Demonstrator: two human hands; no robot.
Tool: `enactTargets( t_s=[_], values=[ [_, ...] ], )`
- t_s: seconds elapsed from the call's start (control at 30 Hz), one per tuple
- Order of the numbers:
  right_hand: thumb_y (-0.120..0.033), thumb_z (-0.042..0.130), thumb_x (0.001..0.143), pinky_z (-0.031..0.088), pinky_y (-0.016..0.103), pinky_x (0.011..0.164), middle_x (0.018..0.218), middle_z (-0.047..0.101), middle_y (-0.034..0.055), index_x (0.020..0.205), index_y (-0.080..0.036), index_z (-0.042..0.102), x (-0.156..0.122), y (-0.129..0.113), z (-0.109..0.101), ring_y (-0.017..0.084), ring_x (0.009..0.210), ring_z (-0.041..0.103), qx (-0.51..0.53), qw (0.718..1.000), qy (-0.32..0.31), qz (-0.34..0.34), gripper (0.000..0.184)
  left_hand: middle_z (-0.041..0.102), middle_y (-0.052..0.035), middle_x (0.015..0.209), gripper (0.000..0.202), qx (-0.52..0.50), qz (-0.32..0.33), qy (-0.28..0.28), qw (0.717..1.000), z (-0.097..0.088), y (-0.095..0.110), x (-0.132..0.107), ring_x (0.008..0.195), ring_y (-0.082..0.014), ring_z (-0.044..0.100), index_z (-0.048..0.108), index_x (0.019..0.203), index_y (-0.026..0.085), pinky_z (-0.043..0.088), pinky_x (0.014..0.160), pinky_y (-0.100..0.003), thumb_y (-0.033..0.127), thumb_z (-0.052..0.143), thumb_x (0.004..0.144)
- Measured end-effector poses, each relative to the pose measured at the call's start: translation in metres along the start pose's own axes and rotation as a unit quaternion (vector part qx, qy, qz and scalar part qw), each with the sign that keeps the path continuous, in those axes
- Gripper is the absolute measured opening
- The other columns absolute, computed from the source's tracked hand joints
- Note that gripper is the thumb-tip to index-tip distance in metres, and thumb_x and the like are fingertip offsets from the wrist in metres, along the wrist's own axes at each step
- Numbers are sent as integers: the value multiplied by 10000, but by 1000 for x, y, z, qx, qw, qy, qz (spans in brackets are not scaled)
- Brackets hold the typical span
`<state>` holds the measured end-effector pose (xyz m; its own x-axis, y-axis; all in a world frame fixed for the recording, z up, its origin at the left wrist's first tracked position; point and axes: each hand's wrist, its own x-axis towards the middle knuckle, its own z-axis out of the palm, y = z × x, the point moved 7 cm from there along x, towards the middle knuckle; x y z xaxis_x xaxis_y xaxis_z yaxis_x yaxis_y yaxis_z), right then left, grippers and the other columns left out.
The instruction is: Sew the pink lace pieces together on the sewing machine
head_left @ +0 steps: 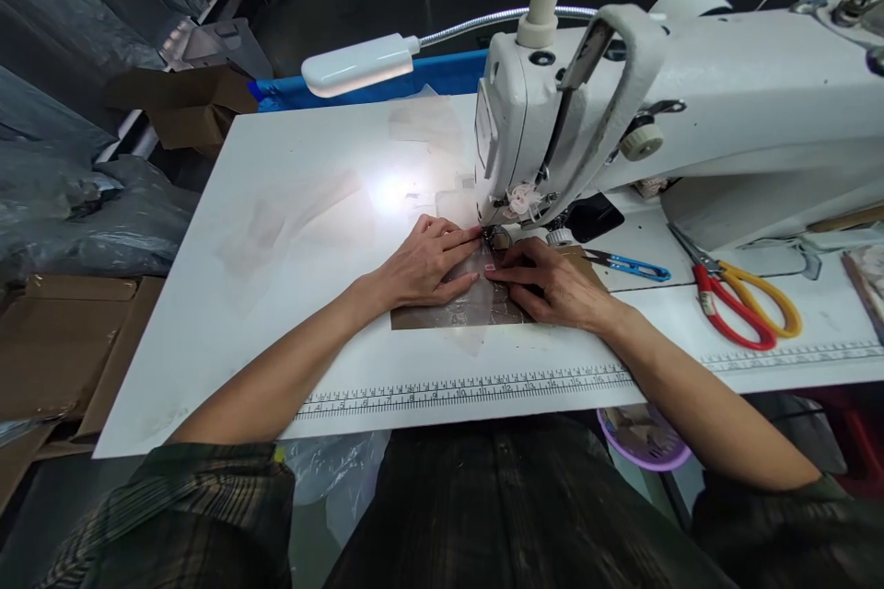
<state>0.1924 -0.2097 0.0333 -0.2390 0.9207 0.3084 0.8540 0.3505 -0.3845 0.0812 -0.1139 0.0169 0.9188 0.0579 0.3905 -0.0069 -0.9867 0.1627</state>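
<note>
A brown piece of material with a thin see-through layer over it lies under the needle area of a white sewing machine. My left hand rests on its left side, fingers spread and fingertips close to the presser foot. From the right, my right hand presses on the same material with its fingers apart. Its index fingertip is at a small pink-red mark or tag. The hands partly hide the material, and the needle is too small to make out.
Blue thread snips and red-and-yellow scissors lie right of my right hand. A printed ruler runs along the white table's front edge. A lamp shines from above. Cardboard boxes stand left; a purple basket sits below.
</note>
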Motion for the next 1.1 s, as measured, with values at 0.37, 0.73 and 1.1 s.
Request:
enactTargets(
  t_s=[0.37,0.73,1.1],
  values=[
    [-162,525,876,563,421,854,1035,649,111,1083,-215,758,0,-1,0,233,931,607,-13,1000,0,6,316,568,-171,1380,453,21,12,13,1000,2,2,-3,1059,-309,560,567,1280,107,386,880,-492,396,481,943],
    [-145,531,861,562,410,855,1034,645,99,1065,-240,765,1,0,0,225,937,613,4,1000,-10,16,324,579,-182,1363,447,43,14,7,999,2,5,0,1055,-315,574,590,1249,90,376,907,-514,393,471,944],
    [-153,523,865,564,423,860,1029,646,92,1061,-247,763,2,0,0,228,937,621,23,999,-10,24,323,593,-202,1334,436,47,6,7,999,-2,10,0,1043,-320,573,603,1232,77,386,906,-534,379,476,945]
  ],
)
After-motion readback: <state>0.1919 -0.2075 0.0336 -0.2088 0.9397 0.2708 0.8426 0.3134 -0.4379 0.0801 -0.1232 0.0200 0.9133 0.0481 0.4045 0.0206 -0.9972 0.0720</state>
